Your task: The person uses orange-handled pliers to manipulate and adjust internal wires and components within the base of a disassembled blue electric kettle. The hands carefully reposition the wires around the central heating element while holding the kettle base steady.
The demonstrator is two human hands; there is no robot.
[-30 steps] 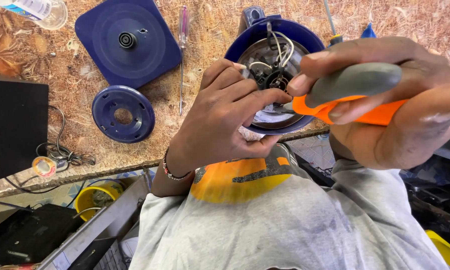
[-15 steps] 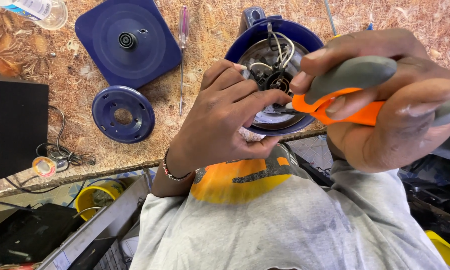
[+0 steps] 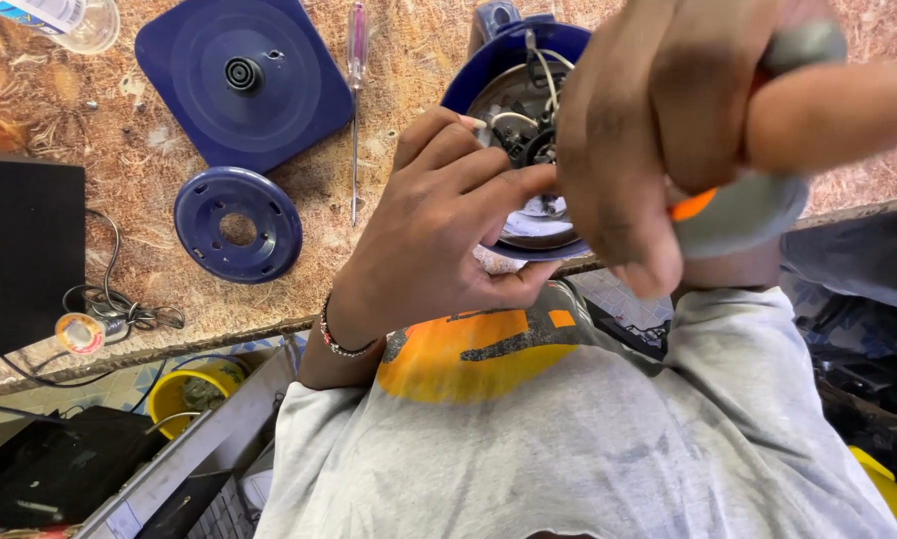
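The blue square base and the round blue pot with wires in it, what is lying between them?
A thin screwdriver with a clear pinkish handle lies on the table between the square base and the pot, seen in the head view.

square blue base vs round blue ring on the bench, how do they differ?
The square blue base has rounded corners and a raised black hub at its centre; the round blue ring has an open hole there instead. The base is clearly larger than the ring. The base lies farther back on the bench, the ring nearer its front edge. Both are dark blue plastic, lie flat, and neither hand touches them.
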